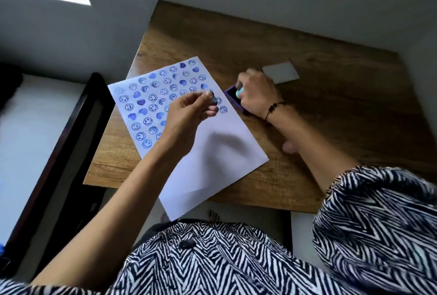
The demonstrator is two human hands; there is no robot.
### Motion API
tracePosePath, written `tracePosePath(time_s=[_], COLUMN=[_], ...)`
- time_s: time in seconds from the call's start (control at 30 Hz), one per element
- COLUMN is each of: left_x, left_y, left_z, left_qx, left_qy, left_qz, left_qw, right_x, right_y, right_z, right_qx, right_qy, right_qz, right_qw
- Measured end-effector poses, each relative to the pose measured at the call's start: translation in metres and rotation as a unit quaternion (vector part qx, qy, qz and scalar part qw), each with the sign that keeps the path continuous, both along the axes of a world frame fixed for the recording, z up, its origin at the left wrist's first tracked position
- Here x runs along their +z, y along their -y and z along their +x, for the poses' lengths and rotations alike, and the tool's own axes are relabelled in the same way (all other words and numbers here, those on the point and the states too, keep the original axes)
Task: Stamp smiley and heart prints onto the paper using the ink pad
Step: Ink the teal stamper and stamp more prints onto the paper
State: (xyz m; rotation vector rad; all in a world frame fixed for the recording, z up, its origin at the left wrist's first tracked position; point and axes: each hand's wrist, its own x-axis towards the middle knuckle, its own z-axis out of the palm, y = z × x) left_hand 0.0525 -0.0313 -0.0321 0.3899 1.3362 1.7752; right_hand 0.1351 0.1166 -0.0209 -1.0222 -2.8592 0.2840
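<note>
Blue smileys and hearts already filled the paper's (220, 152) far half on the table (307, 58), its near half blank, while the left hand (189, 114) pinched 1 stamp (214, 98) above the rows and the right hand (256, 96) pressed another stamp (239, 92) into the ink pad (230, 93) beside the paper's right edge.

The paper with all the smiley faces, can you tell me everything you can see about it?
The paper is a white sheet lying flat and slanted on the wooden table, its near corner hanging over the table's edge. Its far half is filled with rows of blue-purple smiley rings and solid hearts; the near half is blank. The left hand hovers over the prints, holding a small pale-blue stamp. A purple ink pad sits beside its right edge.
</note>
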Motion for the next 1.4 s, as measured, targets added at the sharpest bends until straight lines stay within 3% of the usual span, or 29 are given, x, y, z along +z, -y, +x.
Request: tracePosePath(time_s=[0.1, 0.2, 0.37, 0.53, 0.63, 0.73, 0.8, 1.0, 1.4], left_x=[-0.001, -0.002, -0.002, -0.003, -0.005, -0.011, -0.014, -0.03, -0.041], left_y=[0.005, 0.01, 0.016, 0.026, 0.038, 0.051, 0.056, 0.059, 0.062], left_z=[-0.006, -0.011, -0.017, -0.027, -0.036, -0.039, -0.039, -0.046, -0.048], left_qx=[-0.004, 0.009, 0.007, 0.041, 0.086, 0.114, 0.128, 0.15, 0.149], left_qy=[-0.014, -0.012, -0.036, -0.046, -0.083, -0.137, -0.162, -0.124, -0.162], left_qz=[0.006, -0.002, -0.004, -0.022, -0.049, -0.064, -0.071, -0.061, -0.051], left_qw=[1.0, 1.0, 0.999, 0.998, 0.992, 0.982, 0.976, 0.979, 0.974], right_x=[0.005, -0.003, 0.009, 0.006, 0.012, 0.01, 0.004, -0.014, -0.028], right_y=[-0.003, 0.006, -0.004, 0.003, 0.007, 0.047, 0.076, 0.115, 0.122], right_z=[-0.006, -0.001, -0.006, -0.002, -0.002, -0.007, -0.012, -0.022, -0.031], right_qx=[-0.014, -0.004, -0.007, -0.027, -0.078, -0.113, -0.087, 0.006, 0.097], right_qy=[-0.036, 0.019, -0.008, 0.039, -0.084, -0.278, -0.311, -0.27, -0.138], right_qz=[0.023, 0.004, 0.004, -0.026, -0.07, -0.177, -0.234, -0.178, -0.054], right_qw=[0.999, 1.0, 1.0, 0.999, 0.991, 0.937, 0.917, 0.946, 0.984])
